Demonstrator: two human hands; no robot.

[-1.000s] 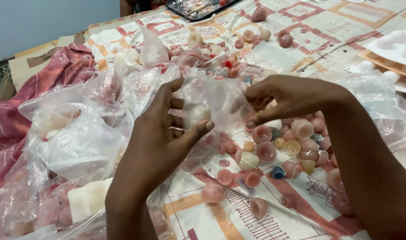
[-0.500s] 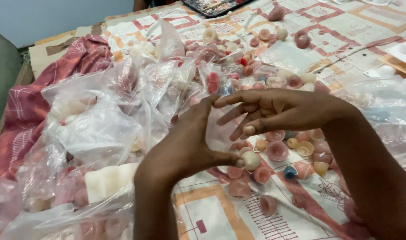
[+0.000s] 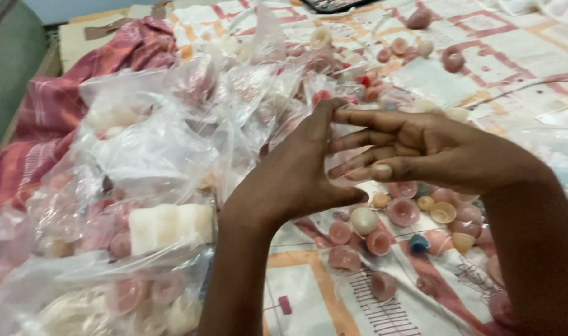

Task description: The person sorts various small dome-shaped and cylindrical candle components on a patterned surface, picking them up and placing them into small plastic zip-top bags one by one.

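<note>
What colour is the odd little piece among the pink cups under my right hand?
Blue piece, clearest in the head view.

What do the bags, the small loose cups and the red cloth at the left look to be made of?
Bags: thin clear plastic film, glossy; they crinkle and show their contents. Small cups: probably moulded plastic or rubber, in pink, cream and blue, smooth with a dull sheen; the exact material is unclear. Red cloth: woven fabric, matte, with a checked pattern and soft folds.

- clear plastic bags (image 3: 147, 155) heaped up just left of the hands (image 3: 358, 155), crinkly, stuffed with pink and cream pieces
- one bag (image 3: 165, 227) below them holds a white ridged block
</note>
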